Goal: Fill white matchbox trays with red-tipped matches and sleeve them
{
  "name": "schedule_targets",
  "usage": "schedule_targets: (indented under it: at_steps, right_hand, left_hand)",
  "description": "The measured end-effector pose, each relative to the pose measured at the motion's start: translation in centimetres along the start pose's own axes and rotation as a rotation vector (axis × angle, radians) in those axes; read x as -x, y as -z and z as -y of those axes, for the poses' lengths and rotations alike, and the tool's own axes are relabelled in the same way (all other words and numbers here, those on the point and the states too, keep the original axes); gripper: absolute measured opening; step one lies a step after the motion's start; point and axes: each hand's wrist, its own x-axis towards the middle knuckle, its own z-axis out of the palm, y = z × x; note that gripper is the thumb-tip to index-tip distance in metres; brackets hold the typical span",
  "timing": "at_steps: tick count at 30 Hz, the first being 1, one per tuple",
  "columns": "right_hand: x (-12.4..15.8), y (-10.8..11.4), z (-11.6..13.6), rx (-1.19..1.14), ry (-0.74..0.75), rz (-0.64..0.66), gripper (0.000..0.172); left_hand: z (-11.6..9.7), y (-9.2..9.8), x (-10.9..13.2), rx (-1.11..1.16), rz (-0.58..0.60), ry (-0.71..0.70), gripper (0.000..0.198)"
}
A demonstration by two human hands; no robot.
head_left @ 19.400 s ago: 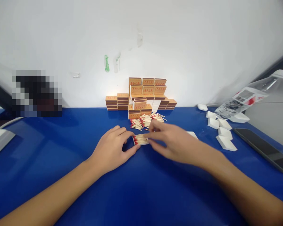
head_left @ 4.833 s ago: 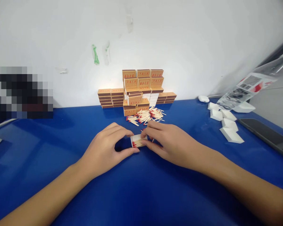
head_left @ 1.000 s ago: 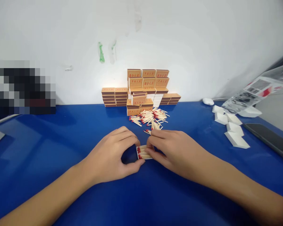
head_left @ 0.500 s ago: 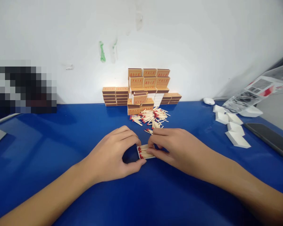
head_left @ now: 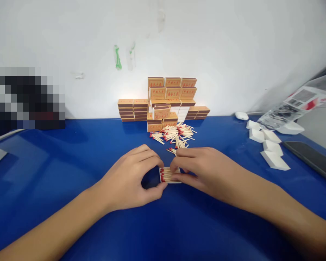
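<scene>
Head view: we see the left hand (head_left: 136,178) arched at the left end of the tray (head_left: 171,182), thumb and index finger gripping its corners; right hand (head_left: 202,169) bent over the right end, fingertips down at the matches (head_left: 167,175), we can't tell if pinching any. Tray sits on blue table (head_left: 163,232), match pile (head_left: 170,133) just beyond it. Versus a few seconds ago, we note matches covering the tray's far side, bare white then.
</scene>
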Motion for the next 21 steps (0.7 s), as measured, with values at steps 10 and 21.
schedule_targets:
  at_steps: [10,21]
  right_hand:
    - [-0.20,0.06,0.27,0.108,-0.013,0.016,0.015]
    - [0.06,0.44,-0.48,0.043,-0.054,-0.053,0.018]
  left_hand:
    - [0.02,0.07,0.09,-0.003,0.002,0.000,0.017]
    - [0.17,0.08,0.06,-0.035,-0.008,0.008,0.014]
